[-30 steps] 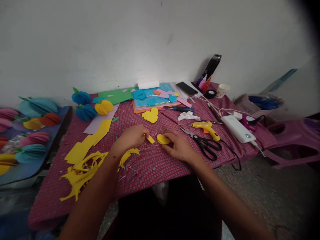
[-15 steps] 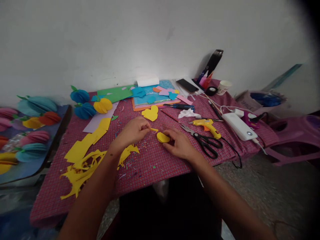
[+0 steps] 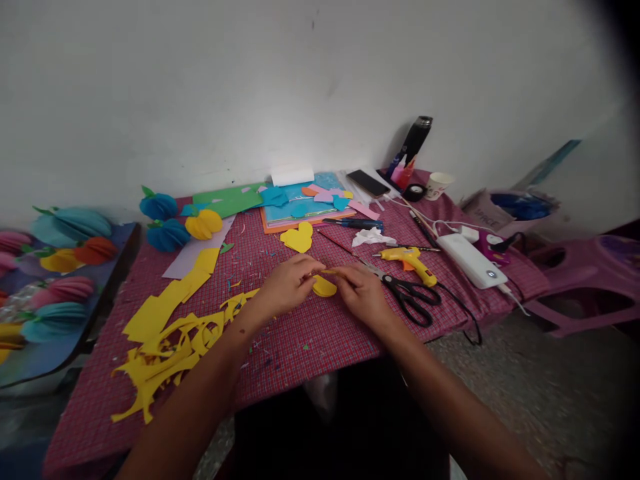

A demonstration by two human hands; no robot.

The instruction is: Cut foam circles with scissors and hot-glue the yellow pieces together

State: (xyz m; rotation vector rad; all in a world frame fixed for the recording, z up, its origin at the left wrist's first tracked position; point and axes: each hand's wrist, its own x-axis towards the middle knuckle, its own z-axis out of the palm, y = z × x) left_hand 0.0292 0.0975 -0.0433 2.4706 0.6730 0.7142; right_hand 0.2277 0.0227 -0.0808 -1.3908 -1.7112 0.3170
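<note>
My left hand (image 3: 290,285) is closed, its thumb and fingertips pinching one end of a thin yellow paper piece (image 3: 328,271), seen nearly edge-on. At the other end, the fingers of my right hand (image 3: 364,292) are closed on the same piece. Just beneath it, yellow paper rounds (image 3: 325,287) lie on the checked cloth between my hands; how many cannot be made out. Farther back rests a cluster of yellow paper cutouts (image 3: 298,237). Black-handled scissors (image 3: 411,293) and a yellow glue gun (image 3: 409,258) lie right of my right hand.
Yellow paper scraps (image 3: 173,350) spread at the left, near blue and yellow paper balls (image 3: 167,233). Coloured sheets (image 3: 300,213), a phone (image 3: 369,182) and a cutter (image 3: 357,223) lie behind. A white power bank (image 3: 473,260), cables and a paper cup (image 3: 440,185) occupy the right.
My right hand has lifted off the yellow rounds and come to the thin yellow piece. My left hand has moved right and slightly down, bringing the piece between both hands. The view has shifted slightly.
</note>
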